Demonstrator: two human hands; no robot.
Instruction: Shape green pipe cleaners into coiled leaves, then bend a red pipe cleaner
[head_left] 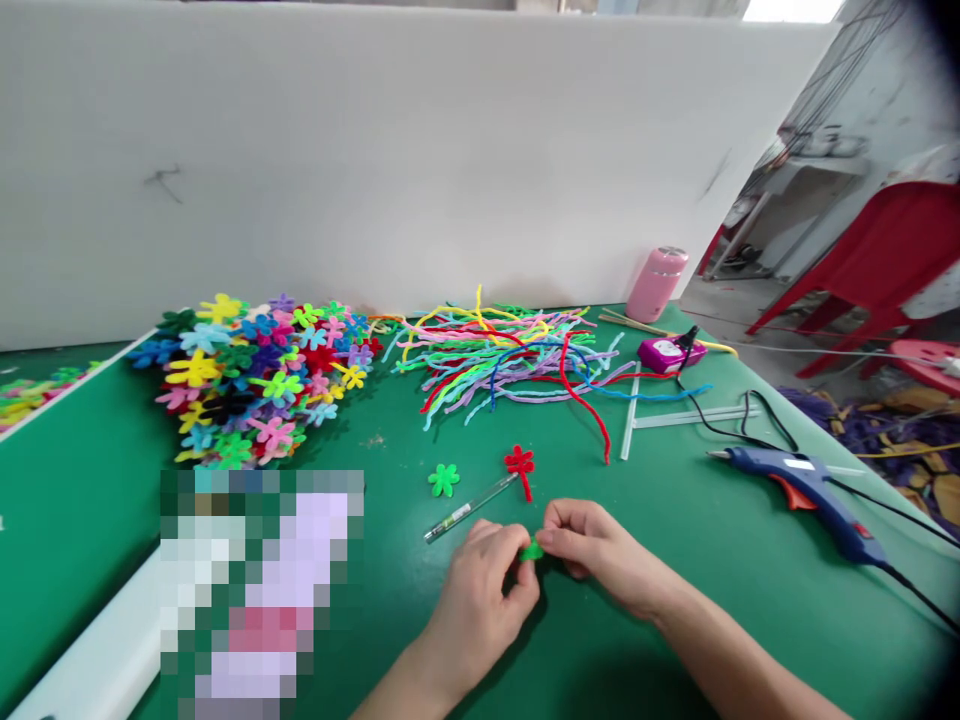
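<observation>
Between my two hands is a small piece of green pipe cleaner [532, 550], mostly covered by the fingers. My left hand [491, 580] pinches it from the left, and my right hand [589, 545] pinches its right side. Just beyond them lies a red pipe-cleaner flower [519, 460] with a short stem. A clear pen [471, 508] rests diagonally on the table, its tip by that red stem. Left of it sits a green pipe-cleaner flower [444, 480].
Many colourful flowers [255, 380] are heaped at the left. Loose pipe cleaners [510, 360] spread along the back. To the right are a blue glue gun [806, 490] with cords, clear glue sticks [690, 418], a purple box [667, 353] and a pink bottle [656, 285]. A white board [412, 160] stands behind.
</observation>
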